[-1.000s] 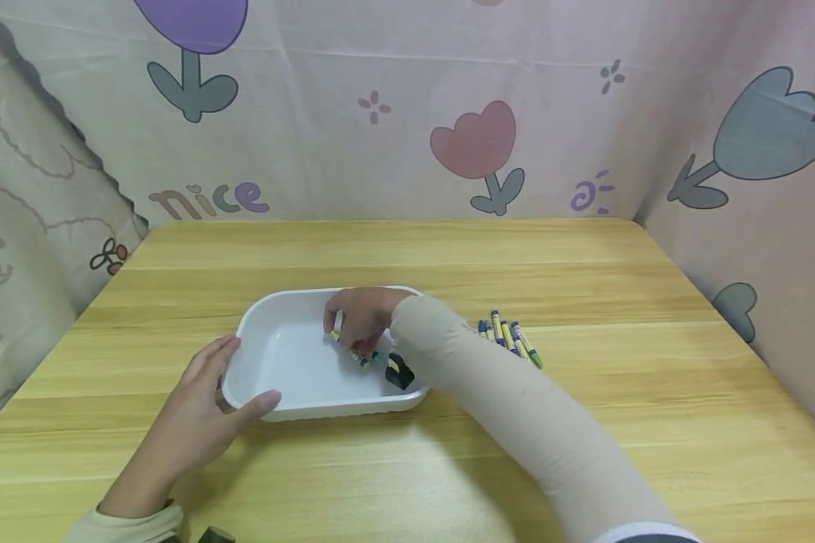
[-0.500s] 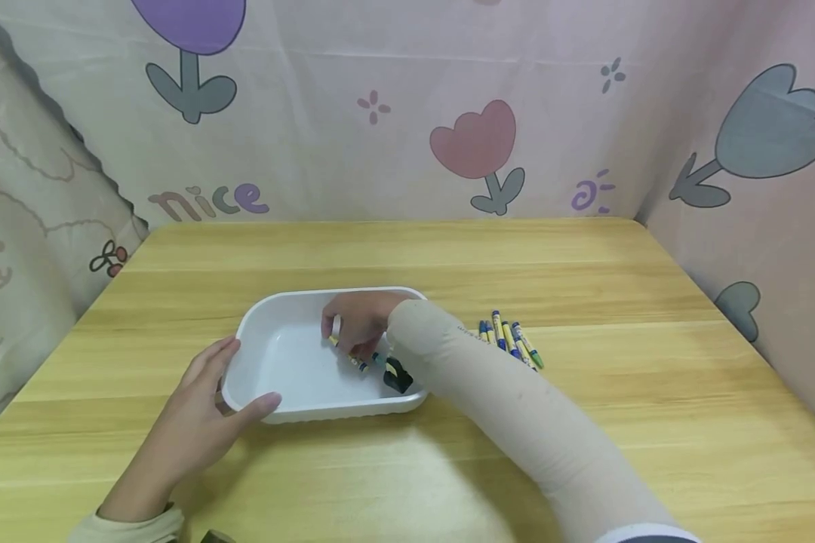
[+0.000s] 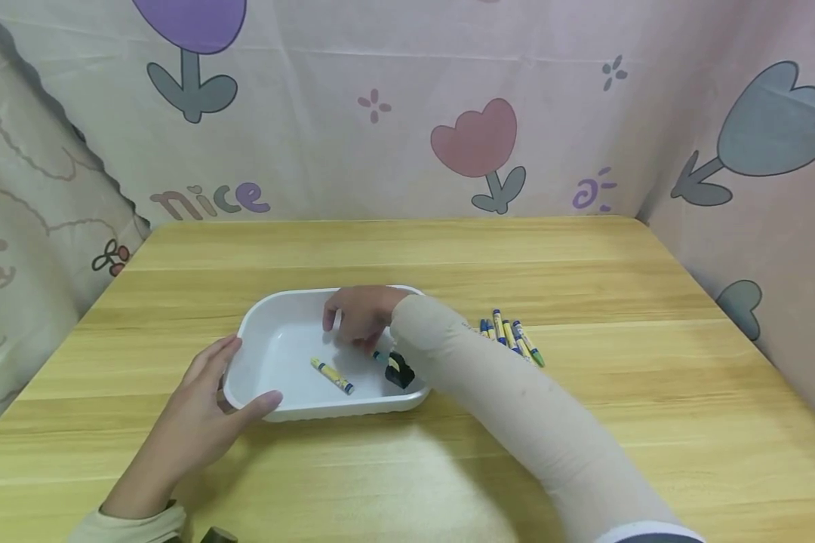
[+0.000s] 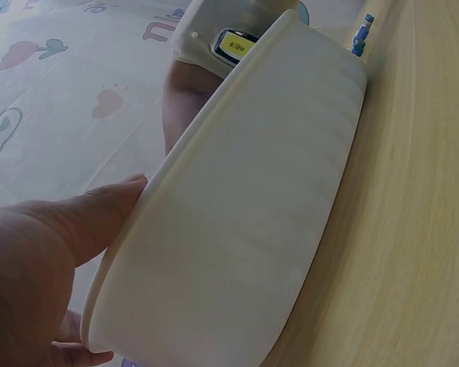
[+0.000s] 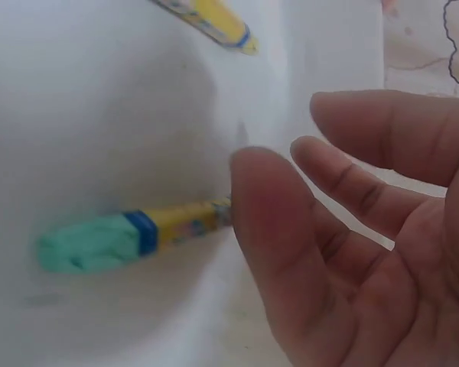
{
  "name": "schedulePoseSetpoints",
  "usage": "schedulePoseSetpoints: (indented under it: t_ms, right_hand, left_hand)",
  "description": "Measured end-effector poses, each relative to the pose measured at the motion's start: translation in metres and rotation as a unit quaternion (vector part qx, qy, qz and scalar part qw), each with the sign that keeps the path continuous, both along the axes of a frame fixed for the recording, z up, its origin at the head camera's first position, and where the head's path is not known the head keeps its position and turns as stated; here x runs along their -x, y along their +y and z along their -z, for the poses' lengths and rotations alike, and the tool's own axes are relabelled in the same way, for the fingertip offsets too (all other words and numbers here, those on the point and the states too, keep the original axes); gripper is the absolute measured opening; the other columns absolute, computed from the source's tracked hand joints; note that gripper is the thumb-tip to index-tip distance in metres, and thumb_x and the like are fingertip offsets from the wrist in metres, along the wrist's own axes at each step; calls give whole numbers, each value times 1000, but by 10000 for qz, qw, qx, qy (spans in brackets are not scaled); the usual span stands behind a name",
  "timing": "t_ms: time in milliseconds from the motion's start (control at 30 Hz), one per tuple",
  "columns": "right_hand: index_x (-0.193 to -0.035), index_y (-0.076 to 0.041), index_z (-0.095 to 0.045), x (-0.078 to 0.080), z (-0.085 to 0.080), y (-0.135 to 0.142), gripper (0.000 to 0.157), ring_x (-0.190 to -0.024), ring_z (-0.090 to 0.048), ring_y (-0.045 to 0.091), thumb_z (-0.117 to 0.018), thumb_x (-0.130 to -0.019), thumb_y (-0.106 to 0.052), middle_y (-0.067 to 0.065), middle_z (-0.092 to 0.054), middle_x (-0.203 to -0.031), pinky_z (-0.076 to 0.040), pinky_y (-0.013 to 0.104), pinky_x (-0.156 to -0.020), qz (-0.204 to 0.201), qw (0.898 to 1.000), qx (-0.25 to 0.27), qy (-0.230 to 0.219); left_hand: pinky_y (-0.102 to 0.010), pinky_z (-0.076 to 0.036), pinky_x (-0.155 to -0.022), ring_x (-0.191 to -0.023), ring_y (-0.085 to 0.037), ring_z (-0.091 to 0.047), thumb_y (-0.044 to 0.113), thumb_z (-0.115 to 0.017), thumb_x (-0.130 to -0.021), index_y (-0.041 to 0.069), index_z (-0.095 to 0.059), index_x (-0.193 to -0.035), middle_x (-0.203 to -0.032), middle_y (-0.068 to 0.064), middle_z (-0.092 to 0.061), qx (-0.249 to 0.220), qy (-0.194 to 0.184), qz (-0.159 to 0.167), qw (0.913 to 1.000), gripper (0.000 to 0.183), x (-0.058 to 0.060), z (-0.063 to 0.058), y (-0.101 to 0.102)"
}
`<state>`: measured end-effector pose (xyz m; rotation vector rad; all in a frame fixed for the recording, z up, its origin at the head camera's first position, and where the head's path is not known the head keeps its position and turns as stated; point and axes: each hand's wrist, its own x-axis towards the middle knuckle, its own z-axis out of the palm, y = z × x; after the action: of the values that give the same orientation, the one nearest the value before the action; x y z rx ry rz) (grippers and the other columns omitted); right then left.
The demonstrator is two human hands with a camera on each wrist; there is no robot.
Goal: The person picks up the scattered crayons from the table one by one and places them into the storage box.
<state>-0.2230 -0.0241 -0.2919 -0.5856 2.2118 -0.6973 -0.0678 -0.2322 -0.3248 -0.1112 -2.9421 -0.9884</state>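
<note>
Teal crayon (image 5: 141, 235) is seen in R half of tray (image 3: 326, 411). Near L corner is gripped by left hand (image 3: 193, 422); yellow crayon (image 3: 333, 376) is seen nr near rim. Teal's blunt end is part-covered by right hand (image 3: 361, 317) (nearer), axis slanted twd near R corner; fingers are spread, contact can't be judged. Body's shown by R wrist view, hidden in head view. Crayon pile (image 3: 509, 337) is seen twd R edge of table (image 3: 652, 362).

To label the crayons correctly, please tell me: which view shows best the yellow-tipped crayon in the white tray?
The head view shows the yellow-tipped crayon whole. The right wrist view has only its tip end, cut by the top edge. The left wrist view does not show it.
</note>
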Motion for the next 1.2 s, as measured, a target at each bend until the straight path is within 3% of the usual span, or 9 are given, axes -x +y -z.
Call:
schedulePoseSetpoints:
  t_ms: [267, 600, 833, 1200]
  right_hand:
    - [-121, -10, -58, 7, -13, 11, 31, -81, -63, 21, -66, -92, -8, 11, -61, -101, -58, 29, -68, 300, 9987, 365, -210]
    - [-126, -11, -58, 17, -28, 40, 34, -91, -64, 23, -65, -94, -19, 10, -62, -114, -58, 31, -70, 307, 9987, 404, 110]
    - [-126, -7, -55, 27, -35, 78, 33, -92, -65, 27, -63, -96, -16, 15, -61, -117, -59, 33, -71, 523, 9959, 686, 288]
    - [-133, 1, -45, 36, -31, 155, 42, -96, -59, 32, -57, -96, -14, 24, -53, -119, -56, 44, -83, 964, 9919, 823, 84]
  left_hand:
    - [-72, -28, -99, -132, -53, -28, 45, -72, -85, -7, -17, -151, -154, -28, -18, -2, 30, 15, 10000, 100, 0, 0, 0]
    - [-72, -28, -99, -132, -53, -28, 47, -71, -85, -6, -16, -152, -154, -28, -17, 58, -37, -36, 10000, 102, 0, 1, 0]
    - [-73, -28, -98, -132, -54, -28, 47, -72, -85, -6, -16, -152, -154, -28, -18, 73, -21, -28, 10000, 102, 1, 1, 0]
    - [-72, -28, -99, -133, -52, -27, 47, -71, -85, -6, -17, -152, -154, -27, -17, 55, -74, -25, 10000, 101, 1, 0, 0]
